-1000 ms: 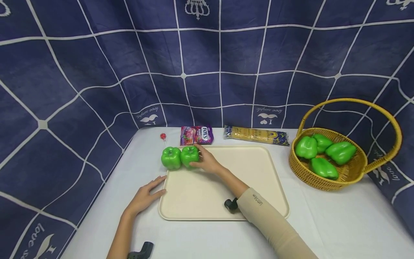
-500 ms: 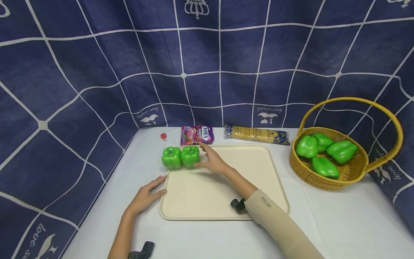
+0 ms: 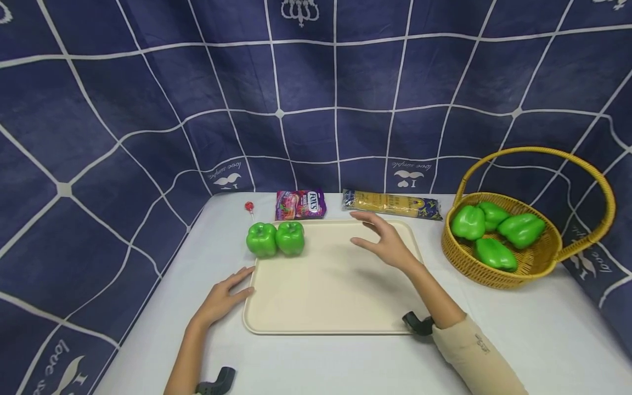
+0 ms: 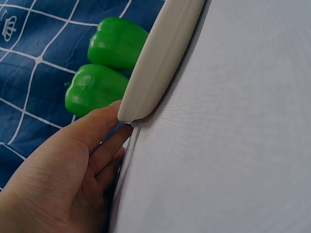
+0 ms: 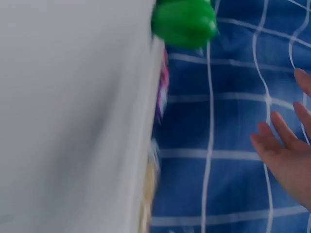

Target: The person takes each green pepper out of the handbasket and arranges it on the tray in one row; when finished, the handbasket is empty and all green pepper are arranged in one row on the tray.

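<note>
A: Table (image 3: 518, 340), white cloth. Cream tray (image 3: 336, 296) at centre; wicker basket (image 3: 548, 263) to its right, four green peppers (image 3: 496, 254) inside

B: On the tray?

A: Two peppers (image 3: 290, 237) side by side at its far-left corner, touching. By my reckoning two moved, four left

B: Hands?

A: Right hand (image 3: 387, 241) hovers over the tray's far-right part, fingers spread, holding nothing. Left hand (image 3: 222, 300) lies flat, relaxed, fingertips against the tray's left edge

B: Behind?

A: Pasta packet (image 3: 392, 206), sweets bag (image 3: 300, 204), lollipop (image 3: 249, 207)
</note>
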A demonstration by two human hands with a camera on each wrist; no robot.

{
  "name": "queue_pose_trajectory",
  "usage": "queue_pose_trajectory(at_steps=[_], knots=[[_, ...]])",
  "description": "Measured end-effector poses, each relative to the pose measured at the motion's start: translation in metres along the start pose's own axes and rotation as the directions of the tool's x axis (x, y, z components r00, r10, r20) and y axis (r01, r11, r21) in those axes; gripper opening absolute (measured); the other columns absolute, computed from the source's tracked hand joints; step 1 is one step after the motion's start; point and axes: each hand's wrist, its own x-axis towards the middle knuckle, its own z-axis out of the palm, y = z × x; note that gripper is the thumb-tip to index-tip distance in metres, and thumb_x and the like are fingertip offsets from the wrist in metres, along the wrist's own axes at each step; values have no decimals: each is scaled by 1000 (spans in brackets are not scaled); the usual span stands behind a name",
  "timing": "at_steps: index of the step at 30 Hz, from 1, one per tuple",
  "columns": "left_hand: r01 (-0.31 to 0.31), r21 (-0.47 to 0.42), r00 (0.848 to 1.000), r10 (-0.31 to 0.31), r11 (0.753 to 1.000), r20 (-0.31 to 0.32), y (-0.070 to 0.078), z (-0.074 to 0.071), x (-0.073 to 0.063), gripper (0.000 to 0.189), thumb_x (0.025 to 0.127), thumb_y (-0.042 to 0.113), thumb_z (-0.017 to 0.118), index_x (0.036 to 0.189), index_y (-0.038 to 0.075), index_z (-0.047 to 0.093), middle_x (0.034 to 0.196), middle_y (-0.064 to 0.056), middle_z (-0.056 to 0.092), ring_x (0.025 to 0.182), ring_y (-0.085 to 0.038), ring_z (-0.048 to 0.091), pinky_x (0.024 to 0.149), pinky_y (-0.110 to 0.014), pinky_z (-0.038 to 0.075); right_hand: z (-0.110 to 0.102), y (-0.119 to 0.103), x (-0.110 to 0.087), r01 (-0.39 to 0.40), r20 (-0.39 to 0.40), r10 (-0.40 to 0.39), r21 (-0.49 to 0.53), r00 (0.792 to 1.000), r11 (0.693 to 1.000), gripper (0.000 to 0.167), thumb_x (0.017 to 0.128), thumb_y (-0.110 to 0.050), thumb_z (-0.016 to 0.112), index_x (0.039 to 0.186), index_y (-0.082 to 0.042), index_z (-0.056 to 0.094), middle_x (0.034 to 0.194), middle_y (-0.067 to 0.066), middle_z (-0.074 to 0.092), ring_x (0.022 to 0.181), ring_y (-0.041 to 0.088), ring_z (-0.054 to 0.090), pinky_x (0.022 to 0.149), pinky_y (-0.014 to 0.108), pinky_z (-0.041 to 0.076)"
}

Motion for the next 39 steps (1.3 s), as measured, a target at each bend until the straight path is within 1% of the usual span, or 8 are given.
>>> queue_pose_trajectory(at_steps=[4,9,13,17,20,23,33,39], knots=[[6,2,1000,-6,1000,-2,0,-1,0,58,83,48,62,136,27,48,145,-13,35,133,-38,27,104,-61,18,-43,14,-28,-29,-100,12,-169,995,985,53,79,1,71,127,5,49,128,20,51,120,35,45,103,45,35],[12,15,1000,-12,1000,-3,0,-3,-1,59,84,49,62,136,27,48,145,-13,35,133,-37,27,104,-61,19,-98,42,-71,-149,-233,58,-396,971,906,52,79,-10,74,127,-4,53,124,15,54,114,35,48,95,47,39],[11,7,1000,-11,1000,-6,-1,-4,-1,59,83,49,62,135,26,48,144,-14,35,133,-38,27,104,-62,19,-137,55,-107,-283,-348,136,-420,928,862,54,81,-18,73,130,-9,52,124,17,52,115,38,45,97,51,36],[13,-4,1000,-13,1000,-7,-2,-3,-1,58,83,48,63,135,26,49,144,-13,35,133,-39,26,104,-62,18,-166,62,-136,-437,-415,249,-457,875,774,61,85,-28,69,136,-7,44,126,26,47,115,47,40,93,62,32],[10,-6,1000,-11,1000,-10,-2,-4,-1,58,83,49,63,135,27,49,144,-12,35,133,-39,25,104,-62,18,-178,62,-150,-507,-405,325,-512,854,694,66,88,-32,64,140,-2,35,129,34,38,114,57,33,87,72,25],[6,-11,1000,-6,1000,-14,-2,-4,-1,57,83,49,63,134,28,49,144,-11,36,133,-38,26,104,-61,18,-185,66,-159,-544,-383,388,-536,838,645,70,88,-33,63,140,1,32,130,40,32,114,60,29,86,74,22],[-9,-17,1000,8,1000,-18,-2,-1,2,56,83,47,64,134,28,50,144,-12,36,133,-38,26,104,-61,18,-199,69,-162,-556,-297,486,-603,822,572,69,90,-40,57,136,7,35,120,45,39,100,61,40,73,68,37],[1,-8,1000,-1,1000,-7,-1,0,1,57,83,48,63,135,28,49,144,-12,35,133,-38,27,104,-62,18,-207,70,-163,-556,-282,504,-621,816,553,64,93,-38,54,132,11,38,112,46,43,90,58,47,63,59,42]])
